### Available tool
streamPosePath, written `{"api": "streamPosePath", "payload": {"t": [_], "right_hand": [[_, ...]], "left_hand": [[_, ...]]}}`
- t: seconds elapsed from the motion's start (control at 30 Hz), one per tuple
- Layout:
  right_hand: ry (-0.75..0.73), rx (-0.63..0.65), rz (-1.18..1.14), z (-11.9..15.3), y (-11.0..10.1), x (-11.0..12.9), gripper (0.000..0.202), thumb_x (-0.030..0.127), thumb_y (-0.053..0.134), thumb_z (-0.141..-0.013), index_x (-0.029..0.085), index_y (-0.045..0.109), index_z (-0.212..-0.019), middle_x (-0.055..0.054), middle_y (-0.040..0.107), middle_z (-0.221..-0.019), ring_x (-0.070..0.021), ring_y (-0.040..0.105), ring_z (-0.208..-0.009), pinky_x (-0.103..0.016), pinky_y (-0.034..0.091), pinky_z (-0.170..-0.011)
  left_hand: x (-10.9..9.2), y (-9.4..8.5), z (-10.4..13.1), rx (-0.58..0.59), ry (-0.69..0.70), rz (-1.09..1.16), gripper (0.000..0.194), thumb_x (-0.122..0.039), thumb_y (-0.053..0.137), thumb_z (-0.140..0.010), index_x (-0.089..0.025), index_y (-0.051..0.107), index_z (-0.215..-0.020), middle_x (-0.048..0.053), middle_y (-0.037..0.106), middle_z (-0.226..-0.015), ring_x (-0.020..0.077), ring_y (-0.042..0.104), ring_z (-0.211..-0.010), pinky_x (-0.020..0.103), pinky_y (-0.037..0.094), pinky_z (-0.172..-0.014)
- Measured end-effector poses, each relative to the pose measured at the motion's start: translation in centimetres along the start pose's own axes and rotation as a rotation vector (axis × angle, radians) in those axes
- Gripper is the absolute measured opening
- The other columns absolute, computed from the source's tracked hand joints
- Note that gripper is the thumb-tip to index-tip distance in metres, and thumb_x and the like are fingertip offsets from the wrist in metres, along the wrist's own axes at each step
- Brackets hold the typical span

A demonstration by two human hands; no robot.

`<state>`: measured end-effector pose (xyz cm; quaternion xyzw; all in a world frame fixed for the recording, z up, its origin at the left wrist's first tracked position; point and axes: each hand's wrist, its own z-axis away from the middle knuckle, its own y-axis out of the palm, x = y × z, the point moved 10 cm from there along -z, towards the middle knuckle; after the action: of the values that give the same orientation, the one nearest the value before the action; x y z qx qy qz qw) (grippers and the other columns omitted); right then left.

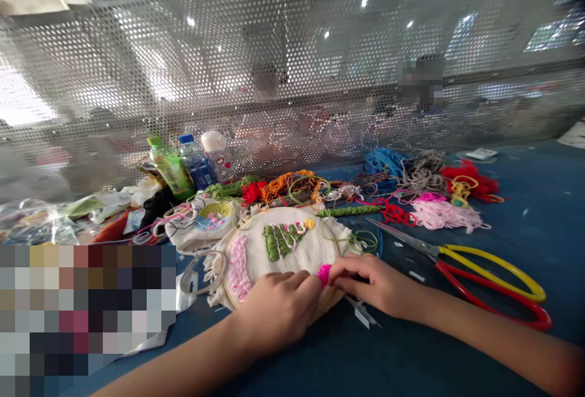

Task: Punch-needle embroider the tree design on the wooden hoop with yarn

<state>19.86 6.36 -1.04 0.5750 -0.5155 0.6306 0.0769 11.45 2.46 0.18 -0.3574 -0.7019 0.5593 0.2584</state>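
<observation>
A round embroidery hoop (292, 275) with white cloth lies on the blue table. Its cloth bears a green stitched tree (281, 242) with a yellow top and a pale pink stitched band (239, 268) on the left. My left hand (283, 302) rests over the hoop's lower edge, fingers curled beside a bright magenta stitched patch (324, 274); what they grip underneath is hidden. On the patch's right side, my right hand (365, 281) pinches with thumb and forefinger at the magenta yarn. No needle can be made out.
Red-and-yellow scissors (491, 281) lie open at the right. Yarn bundles (448, 214) run along the back, near bottles (171, 168) and a perforated metal screen (292, 80). Plastic bags (41, 220) and a second embroidered piece (212, 220) are at the left.
</observation>
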Motion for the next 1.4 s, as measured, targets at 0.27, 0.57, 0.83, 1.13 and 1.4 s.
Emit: {"api": "streamPosePath", "payload": {"t": [0.27, 0.57, 0.83, 1.13, 1.4], "right_hand": [[-0.320, -0.139, 0.329, 0.9, 0.1, 3.4, 0.021, 0.016, 0.043, -0.093, 0.016, 0.063, -0.087, -0.005, 0.065, -0.072, -0.0161, 0.053, -0.067, -0.029, 0.039, -0.067], [-0.293, -0.148, 0.440, 0.7, -0.5, 2.6, 0.019, 0.020, 0.044, -0.092, 0.016, 0.063, -0.092, -0.002, 0.061, -0.066, -0.0145, 0.050, -0.061, -0.028, 0.036, -0.063], [-0.299, -0.144, 0.440, 0.7, -0.7, 2.3, 0.026, 0.024, 0.042, -0.095, 0.016, 0.063, -0.082, -0.002, 0.057, -0.061, -0.0141, 0.049, -0.059, -0.026, 0.034, -0.059], [-0.295, -0.147, 0.442, 0.5, -0.7, 2.1, 0.028, 0.028, 0.045, -0.096, 0.017, 0.068, -0.089, -0.003, 0.060, -0.062, -0.0139, 0.051, -0.058, -0.025, 0.033, -0.057], [-0.312, -0.165, 0.458, 0.7, -0.4, 1.9, 0.028, 0.030, 0.047, -0.097, 0.017, 0.068, -0.085, -0.002, 0.060, -0.060, -0.0129, 0.051, -0.055, -0.025, 0.033, -0.057]], "left_hand": [[0.5, -1.1, -0.2, -0.032, -0.039, 0.111, 0.019, -0.022, 0.036, -0.096, -0.020, 0.051, -0.085, 0.001, 0.063, -0.066, 0.0151, 0.059, -0.055, 0.025, 0.041, -0.050], [1.8, -0.5, -0.4, -0.021, -0.137, 0.100, 0.018, -0.026, 0.040, -0.094, -0.021, 0.052, -0.081, -0.001, 0.062, -0.062, 0.0147, 0.058, -0.050, 0.025, 0.036, -0.046], [1.5, -0.9, -0.3, -0.048, -0.110, 0.081, 0.016, -0.025, 0.039, -0.094, -0.021, 0.051, -0.084, -0.001, 0.062, -0.063, 0.0152, 0.059, -0.051, 0.026, 0.036, -0.046], [1.0, -0.7, -0.3, -0.061, -0.053, 0.040, 0.021, -0.025, 0.032, -0.098, -0.021, 0.048, -0.085, 0.000, 0.061, -0.064, 0.0166, 0.060, -0.053, 0.027, 0.040, -0.048], [0.5, -0.7, -0.1, -0.081, -0.015, 0.028, 0.019, -0.023, 0.032, -0.098, -0.019, 0.048, -0.089, 0.001, 0.063, -0.067, 0.0170, 0.061, -0.055, 0.027, 0.041, -0.048]]}}
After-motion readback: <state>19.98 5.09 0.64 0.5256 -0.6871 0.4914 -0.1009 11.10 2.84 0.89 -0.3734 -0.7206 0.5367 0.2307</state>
